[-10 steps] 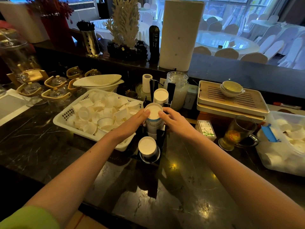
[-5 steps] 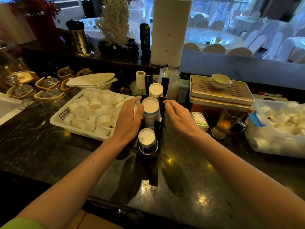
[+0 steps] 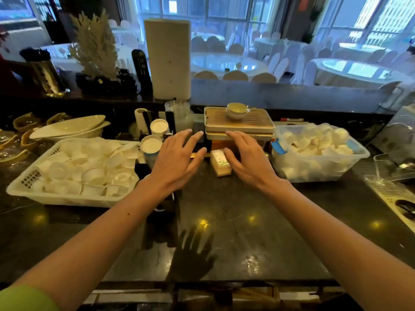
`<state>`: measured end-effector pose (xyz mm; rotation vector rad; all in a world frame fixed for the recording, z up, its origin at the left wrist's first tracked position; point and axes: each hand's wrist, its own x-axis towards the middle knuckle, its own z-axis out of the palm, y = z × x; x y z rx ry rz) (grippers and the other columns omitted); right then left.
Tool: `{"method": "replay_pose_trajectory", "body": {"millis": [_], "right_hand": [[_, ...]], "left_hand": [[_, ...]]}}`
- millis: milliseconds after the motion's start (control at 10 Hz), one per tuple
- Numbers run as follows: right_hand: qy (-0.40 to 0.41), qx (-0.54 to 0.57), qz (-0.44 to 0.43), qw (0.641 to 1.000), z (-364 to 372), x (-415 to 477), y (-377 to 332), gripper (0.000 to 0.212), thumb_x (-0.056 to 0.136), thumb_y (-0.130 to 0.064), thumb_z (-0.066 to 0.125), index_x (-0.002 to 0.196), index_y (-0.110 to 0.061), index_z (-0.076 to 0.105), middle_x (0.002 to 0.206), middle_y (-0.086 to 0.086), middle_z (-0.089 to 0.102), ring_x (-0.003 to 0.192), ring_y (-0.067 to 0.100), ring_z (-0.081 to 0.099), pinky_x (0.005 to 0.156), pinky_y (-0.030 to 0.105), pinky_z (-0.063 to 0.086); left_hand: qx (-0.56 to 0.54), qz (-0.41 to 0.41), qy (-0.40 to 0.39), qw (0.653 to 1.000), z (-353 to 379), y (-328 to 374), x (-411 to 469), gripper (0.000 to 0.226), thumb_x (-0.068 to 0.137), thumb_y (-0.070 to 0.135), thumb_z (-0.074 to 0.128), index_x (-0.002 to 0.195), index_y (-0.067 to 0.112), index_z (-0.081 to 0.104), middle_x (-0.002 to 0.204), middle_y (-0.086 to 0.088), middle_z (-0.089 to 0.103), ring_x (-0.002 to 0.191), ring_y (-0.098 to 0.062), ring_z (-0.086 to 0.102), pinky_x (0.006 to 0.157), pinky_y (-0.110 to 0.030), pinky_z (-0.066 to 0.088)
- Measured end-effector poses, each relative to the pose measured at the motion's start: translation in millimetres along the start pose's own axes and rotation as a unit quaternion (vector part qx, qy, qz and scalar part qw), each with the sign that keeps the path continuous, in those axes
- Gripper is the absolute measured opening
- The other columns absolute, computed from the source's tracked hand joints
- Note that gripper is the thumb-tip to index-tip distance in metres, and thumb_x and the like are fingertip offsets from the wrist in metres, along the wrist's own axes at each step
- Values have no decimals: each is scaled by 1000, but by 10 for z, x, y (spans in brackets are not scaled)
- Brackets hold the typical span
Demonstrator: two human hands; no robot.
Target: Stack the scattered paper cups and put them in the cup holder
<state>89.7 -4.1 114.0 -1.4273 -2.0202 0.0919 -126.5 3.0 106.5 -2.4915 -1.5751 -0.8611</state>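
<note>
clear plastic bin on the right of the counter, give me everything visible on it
The clear plastic bin is a translucent rectangular tub with a rolled rim and no lid. It sits upright on the dark counter, right of the right hand, which does not touch it. It is heaped above the rim with loose white cups, blurred and lying at mixed angles. A blue object hangs at its near-left rim; what it is cannot be told.
</note>
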Motion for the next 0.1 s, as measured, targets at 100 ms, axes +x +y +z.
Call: {"method": "replay_pose_trajectory", "body": {"millis": [100], "right_hand": [[35, -51, 1, 998, -247, -50, 50, 53, 98, -38, 51, 147, -20, 39, 150, 7, 43, 139, 23, 38, 114, 39, 31]], "left_hand": [[34, 4, -1, 999, -35, 249, 110, 57, 100, 52, 28, 150, 25, 30, 152, -14, 36, 141, -30, 33, 115, -46, 27]]}}
